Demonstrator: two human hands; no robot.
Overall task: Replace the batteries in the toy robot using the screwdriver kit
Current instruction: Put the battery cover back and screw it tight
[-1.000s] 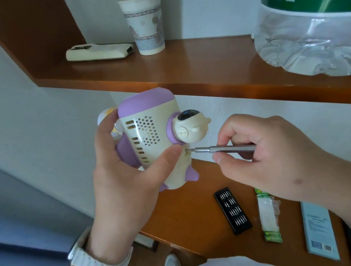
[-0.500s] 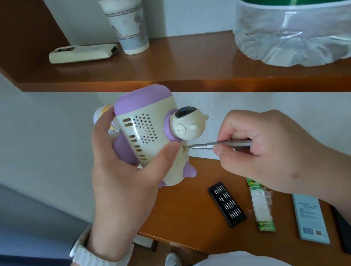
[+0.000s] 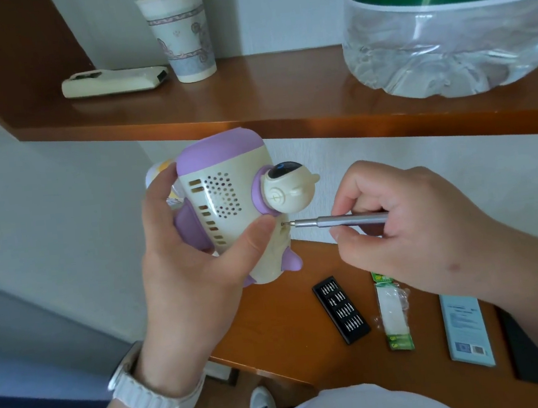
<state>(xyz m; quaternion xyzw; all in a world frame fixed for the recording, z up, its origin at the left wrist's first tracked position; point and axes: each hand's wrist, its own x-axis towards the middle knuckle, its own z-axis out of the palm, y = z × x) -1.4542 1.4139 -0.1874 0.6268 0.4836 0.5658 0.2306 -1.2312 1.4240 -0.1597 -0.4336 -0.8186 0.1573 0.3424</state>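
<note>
The toy robot (image 3: 228, 208) is held in the air below the shelf (image 3: 250, 99) and above the left end of the counter (image 3: 284, 328). Its body is cream with a purple cap and purple feet. The face turned toward the camera has a patch of round holes and 2 columns of short slots. A small round-headed figure with a dark visor sits in a purple collar on its right side.

The left hand (image 3: 195, 278) has its grip closed around the body, fingers behind and thumb pressed on the front. The right hand (image 3: 405, 222) pinches a slim silver screwdriver (image 3: 339, 220) between thumb and fingers. It is held level, with its tip in a small recess just under the figure, beside the left thumb tip.

On the counter lie a black bit tray (image 3: 341, 309) with 4 rows of bits, a battery pack (image 3: 392, 310) with green ends that appear to read "GP", and a pale blue box (image 3: 466, 329) whose print is too small to read. The large water bottle (image 3: 448, 25) on the shelf has a green label with white letters "Puri", cut off by the frame edge. A patterned paper cup (image 3: 180, 33) and a cream remote (image 3: 112, 81) stand farther left.
</note>
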